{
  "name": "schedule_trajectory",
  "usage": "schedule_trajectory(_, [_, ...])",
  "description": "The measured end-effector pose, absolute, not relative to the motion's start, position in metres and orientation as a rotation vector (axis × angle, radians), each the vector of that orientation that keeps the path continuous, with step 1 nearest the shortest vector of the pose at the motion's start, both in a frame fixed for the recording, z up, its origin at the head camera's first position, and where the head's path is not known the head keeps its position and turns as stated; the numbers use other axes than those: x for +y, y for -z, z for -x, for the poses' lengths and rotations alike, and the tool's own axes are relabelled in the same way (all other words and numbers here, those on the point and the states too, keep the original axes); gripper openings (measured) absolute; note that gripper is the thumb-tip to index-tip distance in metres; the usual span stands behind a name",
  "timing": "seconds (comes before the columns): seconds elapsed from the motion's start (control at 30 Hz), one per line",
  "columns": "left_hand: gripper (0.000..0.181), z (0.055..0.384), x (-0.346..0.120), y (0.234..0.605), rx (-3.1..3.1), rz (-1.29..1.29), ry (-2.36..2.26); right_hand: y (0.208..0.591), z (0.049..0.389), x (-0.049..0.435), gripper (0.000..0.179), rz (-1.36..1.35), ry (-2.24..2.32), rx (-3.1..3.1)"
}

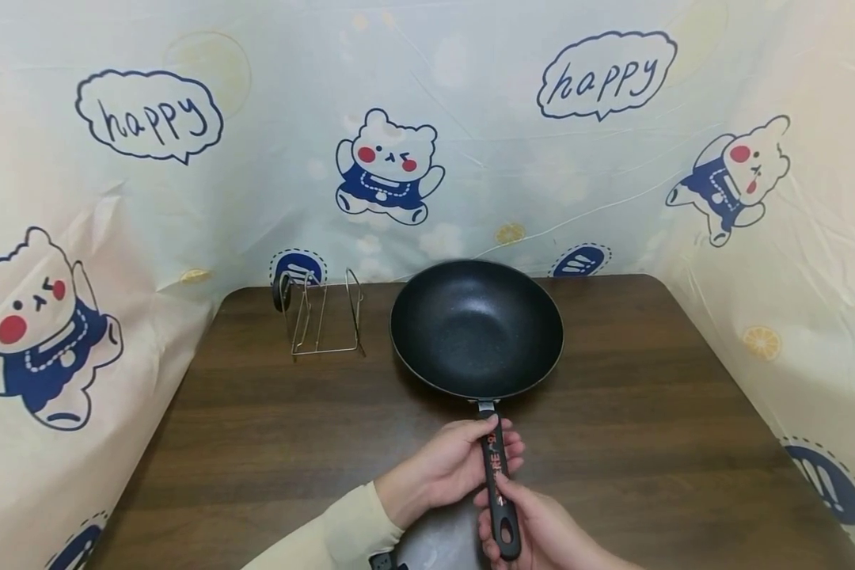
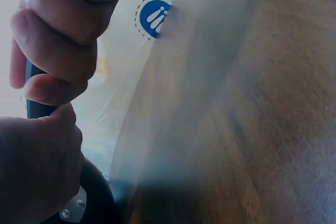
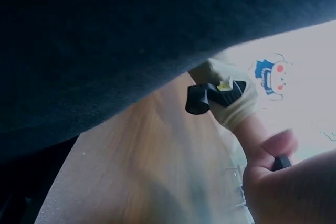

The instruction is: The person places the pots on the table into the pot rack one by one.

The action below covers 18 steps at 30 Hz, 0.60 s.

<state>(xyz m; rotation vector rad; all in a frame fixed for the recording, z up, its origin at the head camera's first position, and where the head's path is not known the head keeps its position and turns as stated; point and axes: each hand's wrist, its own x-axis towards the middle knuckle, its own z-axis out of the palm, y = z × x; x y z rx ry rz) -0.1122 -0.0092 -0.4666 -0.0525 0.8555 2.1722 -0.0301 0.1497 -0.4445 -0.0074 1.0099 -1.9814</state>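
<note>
A black wok (image 1: 477, 328) with a long black handle (image 1: 499, 475) shows in the head view, its bowl facing up over the far part of the table. My left hand (image 1: 463, 459) grips the handle close to the bowl, thumb along the top and fingers round the far side. Nearer the handle's holed end, my right hand (image 1: 534, 514) holds it with the thumb on top. The left wrist view shows curled right fingers (image 2: 68, 30) on the handle, above my left hand (image 2: 39, 166) beside the riveted joint. Much of the right wrist view is blocked by dark cloth (image 3: 115, 51).
On the brown wooden table (image 1: 256, 443), a small wire rack (image 1: 324, 317) with a black round piece at its left end stands left of the wok. A printed cloth (image 1: 271, 95) with cartoon bears hangs round the back and sides.
</note>
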Motion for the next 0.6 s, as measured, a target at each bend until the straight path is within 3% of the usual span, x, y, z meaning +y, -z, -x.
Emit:
schedule_trajectory(0.27, [0.017,0.111,-0.004,0.468,0.847,0.073,-2.21,0.456,0.021,0.136,0.039,-0.064,2.051,1.346])
schedule_trajectory(0.6, [0.012,0.109,0.001,0.47,0.808,0.065,-2.239,0.469,0.013,0.123,0.042,-0.168,2.17,1.508])
